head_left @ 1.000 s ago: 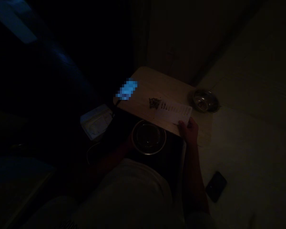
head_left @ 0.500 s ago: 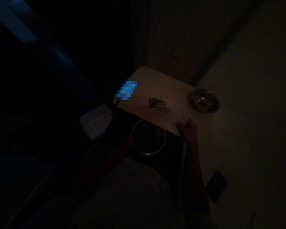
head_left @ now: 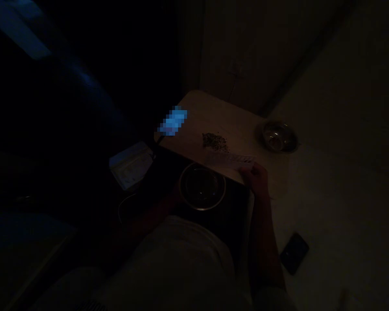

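Pale card [head_left: 231, 160], pinched at its near end by the right hand [head_left: 256, 180], laid almost flat on the wooden table [head_left: 210, 116], just behind the dark crumb pile [head_left: 215, 141]. Metal bowl [head_left: 202, 186] held below the table edge; left hand [head_left: 175, 195] too dark to judge. Risk: crumbs overshooting the bowl if swept fast. Versus a second ago: card lowered from tilted-up, pile wider.

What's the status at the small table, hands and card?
Right hand holds pale flat card edge-on by dark crumb pile. Left hand grips round metal bowl below table edge. Nothing between.
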`<action>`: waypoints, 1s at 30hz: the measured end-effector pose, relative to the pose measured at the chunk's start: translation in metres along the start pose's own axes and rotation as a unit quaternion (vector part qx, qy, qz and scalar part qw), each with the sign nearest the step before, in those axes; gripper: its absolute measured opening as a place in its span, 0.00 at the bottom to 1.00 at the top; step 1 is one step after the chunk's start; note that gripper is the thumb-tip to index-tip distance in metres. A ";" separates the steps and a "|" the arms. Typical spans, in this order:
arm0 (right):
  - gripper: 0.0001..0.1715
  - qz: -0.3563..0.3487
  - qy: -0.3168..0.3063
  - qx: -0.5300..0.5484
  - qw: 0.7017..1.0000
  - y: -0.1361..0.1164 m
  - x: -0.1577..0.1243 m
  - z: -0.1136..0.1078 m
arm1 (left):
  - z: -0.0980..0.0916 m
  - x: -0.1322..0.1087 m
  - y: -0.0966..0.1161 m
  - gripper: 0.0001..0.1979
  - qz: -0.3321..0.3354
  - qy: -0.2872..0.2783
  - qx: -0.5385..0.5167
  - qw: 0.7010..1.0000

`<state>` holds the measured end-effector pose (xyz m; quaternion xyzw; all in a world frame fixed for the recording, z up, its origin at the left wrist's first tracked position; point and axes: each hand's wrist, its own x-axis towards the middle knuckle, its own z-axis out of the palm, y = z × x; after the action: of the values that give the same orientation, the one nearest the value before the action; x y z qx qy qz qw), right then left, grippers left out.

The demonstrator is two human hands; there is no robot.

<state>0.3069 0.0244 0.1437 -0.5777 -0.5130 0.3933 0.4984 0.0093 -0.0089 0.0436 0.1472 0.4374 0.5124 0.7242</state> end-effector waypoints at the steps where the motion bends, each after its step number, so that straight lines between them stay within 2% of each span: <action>1: 0.13 0.002 0.003 0.001 1.000 0.000 0.000 0.000 | -0.001 0.000 -0.001 0.35 0.010 -0.003 0.007 1.000; 5: 0.12 0.005 0.021 0.001 1.000 -0.003 0.000 0.002 | -0.006 -0.002 0.000 0.37 0.042 -0.014 0.027 0.999; 8: 0.13 0.010 0.040 0.020 0.999 -0.005 -0.001 0.002 | -0.007 -0.001 0.001 0.38 0.028 -0.011 0.028 0.999; 11: 0.16 -0.009 0.109 0.061 0.992 -0.003 0.000 0.002 | -0.008 0.002 -0.002 0.32 -0.002 -0.003 0.017 1.000; 15: 0.19 -0.054 0.187 0.117 0.974 0.003 0.003 0.001 | -0.010 0.005 -0.006 0.36 0.016 -0.008 0.022 1.000; 20: 0.18 -0.044 0.174 0.106 0.978 0.008 0.005 0.000 | -0.010 0.005 -0.007 0.35 0.043 -0.019 0.027 0.999; 24: 0.20 -0.031 0.148 0.072 0.986 0.007 0.004 0.000 | -0.003 0.003 -0.003 0.29 -0.004 0.009 -0.020 1.000; 27: 0.19 -0.038 0.144 0.045 0.988 0.005 0.004 0.001 | 0.002 -0.001 0.001 0.32 -0.019 0.009 -0.025 0.999; 30: 0.18 -0.050 0.181 0.026 0.982 0.004 0.005 0.003 | 0.005 -0.003 0.004 0.36 -0.052 0.015 -0.028 0.998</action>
<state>0.3056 0.0302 0.1398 -0.6001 -0.4317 0.2702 0.6169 0.0100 -0.0088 0.0510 0.0964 0.4409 0.4882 0.7470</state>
